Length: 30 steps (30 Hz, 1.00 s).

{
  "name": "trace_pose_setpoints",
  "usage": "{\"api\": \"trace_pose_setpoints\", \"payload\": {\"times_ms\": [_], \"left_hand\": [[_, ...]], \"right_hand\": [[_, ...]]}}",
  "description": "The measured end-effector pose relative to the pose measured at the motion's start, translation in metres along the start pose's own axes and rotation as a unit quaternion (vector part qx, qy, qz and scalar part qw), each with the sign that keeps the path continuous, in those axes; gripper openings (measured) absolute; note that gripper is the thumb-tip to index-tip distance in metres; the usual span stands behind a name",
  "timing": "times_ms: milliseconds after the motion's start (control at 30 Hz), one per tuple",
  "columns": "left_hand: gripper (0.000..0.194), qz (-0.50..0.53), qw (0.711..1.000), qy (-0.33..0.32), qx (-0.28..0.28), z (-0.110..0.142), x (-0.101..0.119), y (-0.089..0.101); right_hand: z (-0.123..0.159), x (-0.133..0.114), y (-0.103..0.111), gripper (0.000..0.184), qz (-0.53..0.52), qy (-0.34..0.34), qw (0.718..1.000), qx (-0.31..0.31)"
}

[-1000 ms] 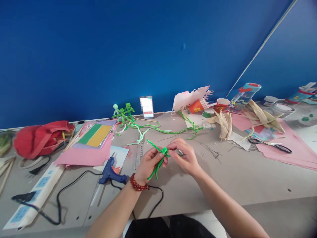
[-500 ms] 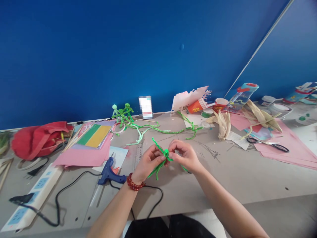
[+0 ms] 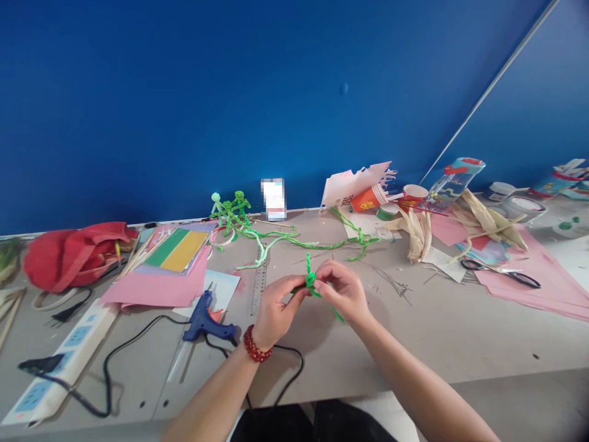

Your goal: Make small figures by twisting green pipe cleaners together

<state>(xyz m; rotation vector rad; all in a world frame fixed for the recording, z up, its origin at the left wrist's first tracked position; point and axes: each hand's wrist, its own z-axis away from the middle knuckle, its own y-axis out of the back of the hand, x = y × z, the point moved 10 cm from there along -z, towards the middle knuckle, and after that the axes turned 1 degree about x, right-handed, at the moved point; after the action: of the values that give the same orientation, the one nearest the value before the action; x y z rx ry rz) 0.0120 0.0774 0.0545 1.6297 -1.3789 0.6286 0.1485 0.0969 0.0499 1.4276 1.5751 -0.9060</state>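
Observation:
Above the table's middle, both hands pinch a small green pipe-cleaner figure (image 3: 310, 280) with a knotted body and a twisted strand pointing up. My left hand (image 3: 280, 305), with a red bead bracelet on its wrist, grips it from the left between thumb and fingers. From the right, my right hand (image 3: 343, 290) holds it closed-fingered, and a green end hangs below that palm. The fingers hide part of the figure. Beyond the hands stand green stick-like figures (image 3: 237, 207), and loose green strands (image 3: 313, 245) lie along the table.
A blue glue gun (image 3: 207, 319) with a black cord lies left, near a white power strip (image 3: 69, 362). Pink paper (image 3: 161, 288), a red cloth bag (image 3: 83, 255) and a metal ruler (image 3: 258, 285) lie around. Scissors (image 3: 501, 272), dry husks (image 3: 416, 233) and paper cups (image 3: 368, 199) are right.
My left hand has turned and shifted its hold on the figure. The top strand now points straight up, and the strands that hung below my left fingers no longer show.

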Motion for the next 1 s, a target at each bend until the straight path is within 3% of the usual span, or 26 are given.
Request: {"api": "trace_pose_setpoints", "payload": {"times_ms": [167,433,600,833,1000], "left_hand": [[0.02,-0.022,0.998,-0.051,0.017,0.002,0.01,0.001],[0.017,0.006,0.999,0.002,0.053,0.004,0.003,0.005],[0.014,0.007,0.996,0.014,0.084,0.007,-0.003,0.01],[0.012,0.023,0.995,0.036,0.089,0.007,-0.009,0.01],[0.013,0.011,0.996,0.018,0.085,0.008,-0.005,0.01]], "right_hand": [[0.003,0.01,-0.004,0.008,-0.062,-0.045,0.997,0.004],[0.0,0.004,-0.003,0.005,-0.047,-0.035,0.998,0.016],[0.001,0.004,0.0,0.009,0.01,-0.024,0.999,0.027],[0.004,-0.012,0.004,0.012,0.118,0.041,0.99,0.063],[0.007,0.004,-0.001,0.007,0.024,-0.012,0.999,0.042]]}}
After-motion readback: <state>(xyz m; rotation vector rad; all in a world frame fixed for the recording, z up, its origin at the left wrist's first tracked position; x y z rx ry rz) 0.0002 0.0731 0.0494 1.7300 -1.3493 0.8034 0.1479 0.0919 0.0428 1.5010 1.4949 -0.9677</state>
